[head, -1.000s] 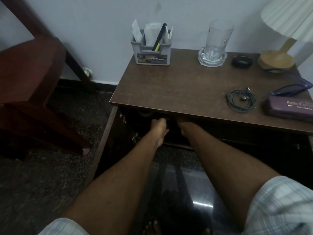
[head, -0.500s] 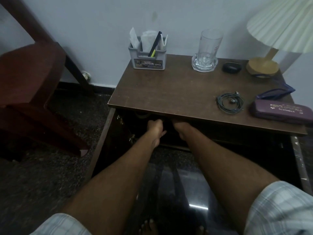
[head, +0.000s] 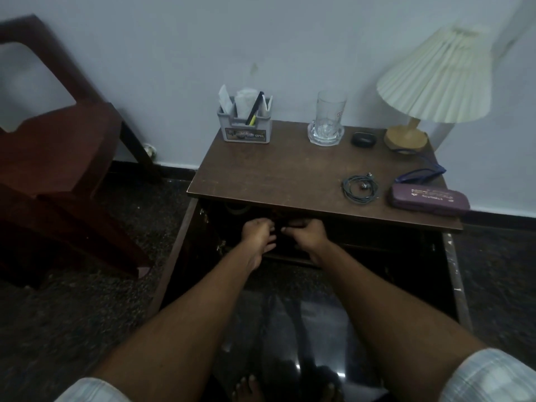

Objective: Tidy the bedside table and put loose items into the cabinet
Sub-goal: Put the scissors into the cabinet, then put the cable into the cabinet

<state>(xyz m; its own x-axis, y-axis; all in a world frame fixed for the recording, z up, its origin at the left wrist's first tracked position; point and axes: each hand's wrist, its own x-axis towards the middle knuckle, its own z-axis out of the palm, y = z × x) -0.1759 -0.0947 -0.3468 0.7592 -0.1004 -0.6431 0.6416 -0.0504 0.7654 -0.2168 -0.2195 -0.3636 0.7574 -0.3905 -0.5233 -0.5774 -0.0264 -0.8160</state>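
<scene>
A dark red chair (head: 58, 146) is standing at left as a person is bending over the wooden counter (head: 275, 175), whose cabinet (head: 377, 256) below is standing open. A pleated lamp (head: 435, 79) is sitting at the counter's far right corner. The left hand (head: 258, 233) and right hand (head: 304, 233) are reaching side by side into the dark cabinet just under the counter's front edge; whether either grip is closing on anything cannot be told in the shadow. Loose items are lying on top: a purple case (head: 429, 199) at the right front, a grey organizer (head: 246, 132) and a glass (head: 329, 117) along the wall, and a coiled cable (head: 359, 188) just left of the case.
</scene>
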